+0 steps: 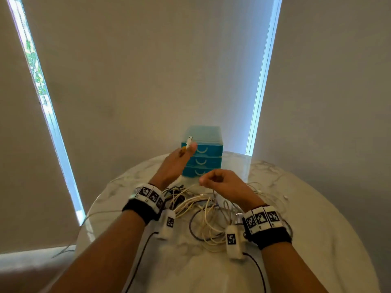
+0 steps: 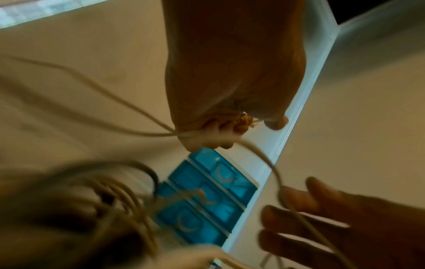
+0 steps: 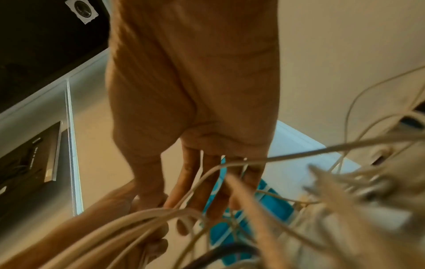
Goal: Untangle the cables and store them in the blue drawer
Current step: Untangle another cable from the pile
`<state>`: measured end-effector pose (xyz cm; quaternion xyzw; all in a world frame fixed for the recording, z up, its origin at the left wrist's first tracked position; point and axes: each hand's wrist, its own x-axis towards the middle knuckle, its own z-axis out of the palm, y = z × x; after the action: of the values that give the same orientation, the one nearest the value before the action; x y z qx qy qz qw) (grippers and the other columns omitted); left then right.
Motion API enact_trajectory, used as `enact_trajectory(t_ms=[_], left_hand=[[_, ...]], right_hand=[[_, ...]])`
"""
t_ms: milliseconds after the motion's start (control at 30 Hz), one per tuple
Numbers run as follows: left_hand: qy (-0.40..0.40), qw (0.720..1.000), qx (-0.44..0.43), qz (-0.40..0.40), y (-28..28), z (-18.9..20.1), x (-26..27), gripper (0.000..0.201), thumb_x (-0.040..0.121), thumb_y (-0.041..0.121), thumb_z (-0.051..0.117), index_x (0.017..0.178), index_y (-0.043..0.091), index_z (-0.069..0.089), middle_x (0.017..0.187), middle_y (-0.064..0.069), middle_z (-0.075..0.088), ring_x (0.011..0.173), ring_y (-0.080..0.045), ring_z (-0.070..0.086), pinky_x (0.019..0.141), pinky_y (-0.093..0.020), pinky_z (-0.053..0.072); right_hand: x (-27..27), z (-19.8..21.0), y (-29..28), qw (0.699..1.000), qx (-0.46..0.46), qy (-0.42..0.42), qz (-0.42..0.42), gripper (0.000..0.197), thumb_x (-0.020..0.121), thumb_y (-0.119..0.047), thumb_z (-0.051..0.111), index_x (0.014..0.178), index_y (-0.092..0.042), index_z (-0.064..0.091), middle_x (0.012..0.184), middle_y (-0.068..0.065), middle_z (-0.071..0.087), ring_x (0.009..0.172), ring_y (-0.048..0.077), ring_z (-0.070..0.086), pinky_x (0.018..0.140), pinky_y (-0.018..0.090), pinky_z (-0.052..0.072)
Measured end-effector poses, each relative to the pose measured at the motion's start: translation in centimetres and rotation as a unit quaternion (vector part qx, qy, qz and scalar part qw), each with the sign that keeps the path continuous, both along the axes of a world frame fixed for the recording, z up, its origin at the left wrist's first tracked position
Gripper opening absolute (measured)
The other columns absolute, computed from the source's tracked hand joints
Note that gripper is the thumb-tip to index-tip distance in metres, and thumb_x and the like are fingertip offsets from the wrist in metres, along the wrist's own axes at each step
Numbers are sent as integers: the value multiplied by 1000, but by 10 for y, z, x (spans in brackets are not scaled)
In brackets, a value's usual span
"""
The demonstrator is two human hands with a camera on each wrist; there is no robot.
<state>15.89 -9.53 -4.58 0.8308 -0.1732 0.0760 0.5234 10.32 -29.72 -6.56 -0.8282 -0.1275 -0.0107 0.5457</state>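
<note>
We see a round white marble-patterned table (image 1: 317,218). At its far edge stands a blue drawer unit (image 1: 202,152) with three closed drawers. In front of it lies a tangle of cables (image 1: 203,214), mostly cream with a few dark ones; thin pale strands trail toward the right rim, possibly earphone wire.

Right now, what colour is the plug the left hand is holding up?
White; the plug sticks up from the left hand, in front of the blue drawer unit. Head view shows it best.

Home: marble table (image 1: 317,208), roller blinds (image 1: 148,70).
</note>
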Motion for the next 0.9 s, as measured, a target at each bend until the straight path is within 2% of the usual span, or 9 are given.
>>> enact_trajectory(t_ms=[133,300,400,500,567,667,733,800,900], left_hand=[[51,997,7,-51,-28,-11,5,85,77,90,65,103,10,74,96,3,77,82,-11,65,70,-28,47],[15,982,143,-121,-33,-36,8,36,90,69,72,89,33,76,89,15,76,83,3,68,79,-25,51],[-41,998,-4,-39,-31,-39,11,48,102,65,55,81,27,76,73,17,72,70,5,63,72,-22,48],[8,970,-224,92,-14,-40,22,44,105,58,59,80,24,72,54,11,48,53,-10,45,54,-29,37],[30,955,-256,145,-3,-43,23,38,106,49,62,81,23,73,56,6,46,56,-15,42,56,-31,36],[28,959,-209,186,0,-47,23,33,105,47,63,89,21,75,76,-2,64,70,-18,54,72,-37,45],[36,962,-164,217,2,-46,23,31,101,51,68,105,21,72,104,-4,71,93,-22,63,91,-41,52],[27,960,-151,234,3,-45,21,39,97,51,75,119,22,63,114,-2,66,108,-25,63,102,-45,52],[-69,957,-155,233,-3,-38,9,23,97,34,78,113,27,63,97,6,62,92,-16,60,92,-43,53]], right_hand=[[2,-12,-17,999,-30,-12,35,15,94,-25,83,109,-23,81,100,-5,83,97,9,78,89,24,60],[6,-9,-33,970,165,-94,-151,22,97,-18,80,118,-18,74,99,3,82,86,20,78,69,26,61],[0,-4,-42,975,174,-43,-129,26,97,-26,80,120,-16,72,100,4,83,88,22,78,78,33,64],[-2,-7,-56,992,105,-5,-73,24,95,-25,82,116,-14,76,101,6,84,94,26,78,94,41,62],[-5,-12,-65,998,50,13,-20,24,94,-24,83,116,-14,77,105,3,84,103,23,78,99,38,61],[-6,-15,-65,999,-15,-17,-33,19,92,-20,85,110,-18,81,104,-5,83,101,13,78,97,32,59],[-4,-12,-62,983,108,-77,-129,17,93,-19,83,110,-18,81,103,0,83,100,24,78,94,39,64],[-3,-4,-62,925,283,-128,-220,20,97,-18,80,116,-14,77,106,5,81,96,25,78,85,36,66],[-6,3,-62,876,401,-135,-232,26,100,-18,76,124,-9,73,110,8,82,93,19,78,79,27,63]])
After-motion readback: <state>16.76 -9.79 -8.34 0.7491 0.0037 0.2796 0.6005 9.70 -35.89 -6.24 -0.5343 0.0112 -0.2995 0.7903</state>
